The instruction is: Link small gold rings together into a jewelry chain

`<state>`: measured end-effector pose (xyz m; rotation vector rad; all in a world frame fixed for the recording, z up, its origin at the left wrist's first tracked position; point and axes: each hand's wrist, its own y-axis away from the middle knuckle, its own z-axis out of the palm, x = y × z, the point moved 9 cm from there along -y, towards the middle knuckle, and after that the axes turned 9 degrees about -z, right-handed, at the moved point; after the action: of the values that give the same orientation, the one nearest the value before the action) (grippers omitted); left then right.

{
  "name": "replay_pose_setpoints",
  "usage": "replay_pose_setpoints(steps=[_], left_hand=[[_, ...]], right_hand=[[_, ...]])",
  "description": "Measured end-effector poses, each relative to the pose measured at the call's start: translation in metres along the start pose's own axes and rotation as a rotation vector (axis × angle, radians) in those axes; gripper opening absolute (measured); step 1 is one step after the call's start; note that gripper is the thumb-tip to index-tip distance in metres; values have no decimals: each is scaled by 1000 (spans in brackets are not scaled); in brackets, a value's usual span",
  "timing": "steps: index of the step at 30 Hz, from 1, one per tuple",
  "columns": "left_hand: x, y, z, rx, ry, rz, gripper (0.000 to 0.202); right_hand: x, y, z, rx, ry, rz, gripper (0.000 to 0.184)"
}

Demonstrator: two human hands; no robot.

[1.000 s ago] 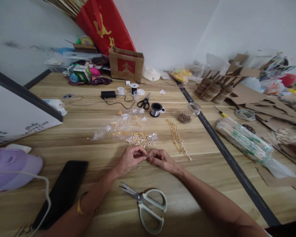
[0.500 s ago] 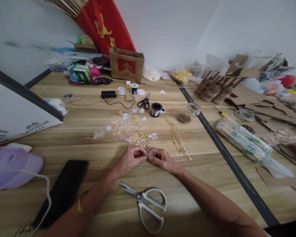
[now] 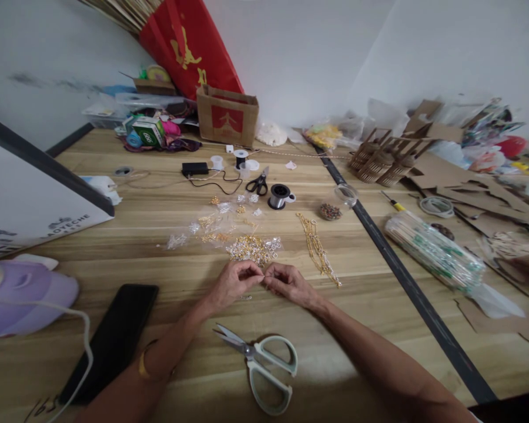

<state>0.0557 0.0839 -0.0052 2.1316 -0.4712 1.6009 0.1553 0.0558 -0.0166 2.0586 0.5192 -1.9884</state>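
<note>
Gold-and-silver beads [image 3: 249,249] near left hand [image 3: 233,285] and right hand [image 3: 291,285]; both pinch a tiny piece [image 3: 263,278], hard to identify; wooden table [image 3: 357,252], pale wall [image 3: 300,59].

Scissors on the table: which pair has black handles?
The farther pair, beside the wire spool; the nearer pair has whitish handles.

Bare forearms [image 3: 364,341] angled inward, left hand [image 3: 231,285] and right hand [image 3: 291,286] nearly meeting, fingertips [image 3: 256,280] pinched.
</note>
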Motion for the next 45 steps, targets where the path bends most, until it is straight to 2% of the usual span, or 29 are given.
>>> replay_pose_setpoints(steps=[5,15,27,35,45], left_hand=[[0,0,-2,9,-44,-1,15],[-5,-2,0,-7,51,-25,6],[-5,-2,1,-20,-4,-20,6],[-2,-2,-1,-5,89,-21,9],[-3,-2,-1,7,44,4,4]], right_hand=[[2,0,1,-7,-5,12,38],[1,0,0,-14,29,-17,36],[1,-1,0,-11,-4,-12,34],[0,-1,1,-10,-10,-15,34],[0,-1,0,2,-18,-13,35]])
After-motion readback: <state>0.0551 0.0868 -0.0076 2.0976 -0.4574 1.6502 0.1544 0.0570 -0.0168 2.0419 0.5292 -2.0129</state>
